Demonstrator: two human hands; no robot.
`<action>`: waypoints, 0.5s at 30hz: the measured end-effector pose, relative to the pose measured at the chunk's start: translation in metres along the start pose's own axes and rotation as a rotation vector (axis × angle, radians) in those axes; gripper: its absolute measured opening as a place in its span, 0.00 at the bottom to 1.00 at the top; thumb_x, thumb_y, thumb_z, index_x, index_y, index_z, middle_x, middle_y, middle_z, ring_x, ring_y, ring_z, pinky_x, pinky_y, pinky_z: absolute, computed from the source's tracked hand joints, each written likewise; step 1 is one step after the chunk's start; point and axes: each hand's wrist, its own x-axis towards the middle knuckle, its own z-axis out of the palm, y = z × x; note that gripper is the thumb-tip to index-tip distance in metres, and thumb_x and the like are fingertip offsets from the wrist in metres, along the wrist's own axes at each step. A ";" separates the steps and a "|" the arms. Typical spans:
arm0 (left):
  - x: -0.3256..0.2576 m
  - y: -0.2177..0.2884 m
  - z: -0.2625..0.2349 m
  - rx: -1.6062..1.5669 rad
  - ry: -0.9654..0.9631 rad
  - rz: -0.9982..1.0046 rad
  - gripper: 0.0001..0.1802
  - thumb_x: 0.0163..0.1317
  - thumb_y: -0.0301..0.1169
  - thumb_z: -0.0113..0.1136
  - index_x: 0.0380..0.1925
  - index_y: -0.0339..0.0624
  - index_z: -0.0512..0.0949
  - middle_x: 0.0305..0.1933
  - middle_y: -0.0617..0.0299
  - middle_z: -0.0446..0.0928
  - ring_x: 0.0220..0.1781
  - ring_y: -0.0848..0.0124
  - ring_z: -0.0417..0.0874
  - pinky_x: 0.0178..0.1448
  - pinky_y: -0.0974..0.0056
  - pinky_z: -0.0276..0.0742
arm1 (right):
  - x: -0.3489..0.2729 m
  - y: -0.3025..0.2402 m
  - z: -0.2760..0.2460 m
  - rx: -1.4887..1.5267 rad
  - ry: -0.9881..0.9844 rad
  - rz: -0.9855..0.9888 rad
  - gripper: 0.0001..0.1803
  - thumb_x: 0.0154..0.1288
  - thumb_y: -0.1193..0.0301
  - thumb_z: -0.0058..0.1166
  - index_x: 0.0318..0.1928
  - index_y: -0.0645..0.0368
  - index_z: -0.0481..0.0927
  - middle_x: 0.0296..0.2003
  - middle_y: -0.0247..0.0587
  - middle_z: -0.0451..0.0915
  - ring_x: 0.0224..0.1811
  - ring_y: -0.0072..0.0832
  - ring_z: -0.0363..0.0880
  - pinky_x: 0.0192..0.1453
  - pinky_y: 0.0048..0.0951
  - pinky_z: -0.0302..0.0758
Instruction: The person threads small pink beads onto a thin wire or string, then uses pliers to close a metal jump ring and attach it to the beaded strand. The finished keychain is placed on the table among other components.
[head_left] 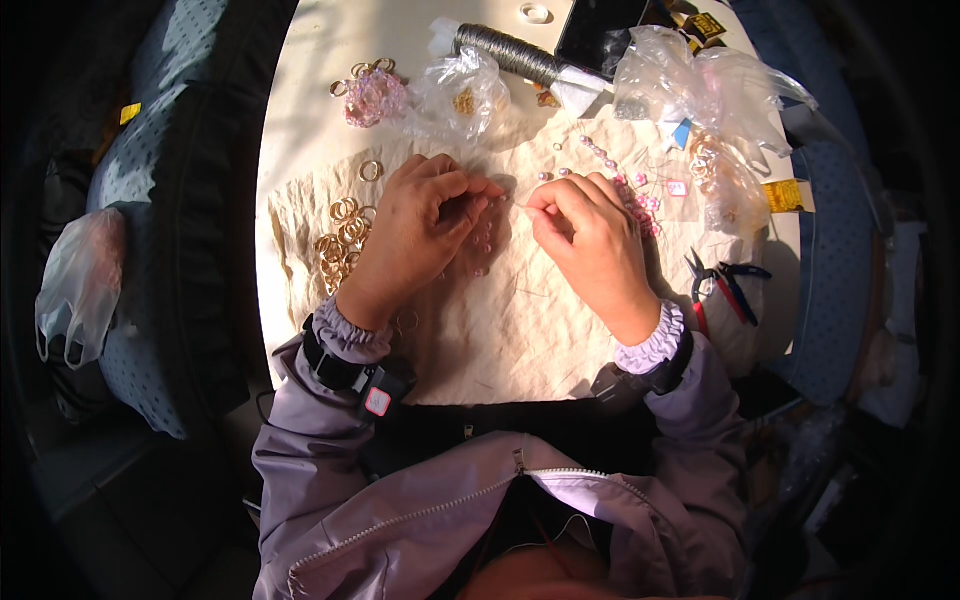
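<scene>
Over the middle of the cloth, my left hand (425, 215) has its thumb and forefinger pinched together at what looks like a small pink bead. Several pink beads (484, 240) lie in a loose line below those fingertips; whether they are strung, I cannot tell. Just to the right, with a small gap between, my right hand (590, 235) is closed in a pinch too. A fine pale line, perhaps thread, shows at its fingertips, too thin to name surely. Gold-coloured rings (345, 240) lie in a heap beside my left wrist.
Pink and pearly beads (640, 190) are scattered beyond my right hand. Red- and blue-handled pliers (722, 285) lie at the right. Along the back are a pink bead bundle (375, 98), clear bags (660, 75) and a grey thread spool (508, 52). Creased cloth (500, 345) covers the near tabletop.
</scene>
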 end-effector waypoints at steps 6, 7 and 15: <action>0.001 0.001 0.001 0.006 0.014 -0.012 0.07 0.64 0.26 0.74 0.41 0.45 0.93 0.33 0.59 0.81 0.42 0.55 0.80 0.51 0.53 0.76 | 0.000 0.000 0.000 -0.006 0.008 -0.003 0.09 0.65 0.76 0.69 0.38 0.54 0.79 0.35 0.36 0.82 0.42 0.38 0.82 0.48 0.40 0.80; 0.000 0.001 0.001 0.010 0.016 -0.024 0.07 0.63 0.26 0.74 0.41 0.44 0.93 0.34 0.59 0.81 0.42 0.55 0.80 0.51 0.53 0.76 | 0.000 0.000 0.000 -0.006 0.008 -0.008 0.09 0.65 0.76 0.69 0.39 0.54 0.79 0.35 0.36 0.82 0.42 0.38 0.82 0.48 0.40 0.80; 0.001 0.000 0.004 0.004 0.026 -0.026 0.07 0.60 0.27 0.78 0.38 0.44 0.92 0.35 0.60 0.84 0.43 0.56 0.81 0.51 0.55 0.78 | 0.001 -0.001 0.000 -0.011 -0.001 -0.020 0.09 0.65 0.76 0.69 0.39 0.54 0.79 0.35 0.36 0.82 0.42 0.38 0.82 0.49 0.40 0.80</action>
